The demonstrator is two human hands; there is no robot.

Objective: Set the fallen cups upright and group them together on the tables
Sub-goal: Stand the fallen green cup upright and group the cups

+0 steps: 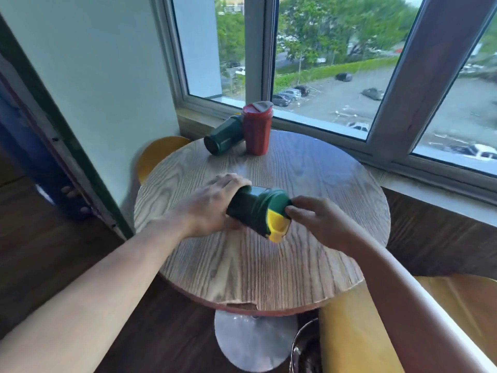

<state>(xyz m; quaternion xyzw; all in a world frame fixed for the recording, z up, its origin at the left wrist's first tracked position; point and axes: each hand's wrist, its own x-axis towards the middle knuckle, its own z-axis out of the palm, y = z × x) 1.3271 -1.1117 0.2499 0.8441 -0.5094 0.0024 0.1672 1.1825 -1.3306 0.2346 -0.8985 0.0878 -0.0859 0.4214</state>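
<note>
Three cups sit on the round wooden table [309, 168] by the window, and only one stands. In the middle of the frame both hands are on a dark green cup [251, 211] with a yellow-flapped lid, which lies tilted on its side just above the tabletop. The left hand [212, 203] wraps around its base end, fingers closed on the body. The right hand [320, 219] pinches the lid end with its fingertips [291, 210].

Toward the top of the frame, near the far edge of the table, a red cup [256, 130] stands upright with its lid on. A second green cup [222, 137] lies tipped against the red cup's left side.

What worries me is the lid. If the right hand pulls while the left turns the body, the lid could pop loose, and I cannot tell whether anything is inside. The cup could also roll out of a loose grip toward the near edge. Setting it down hard next to the red cup might knock that one over, or send the leaning green cup rolling off the table's left side.
</note>
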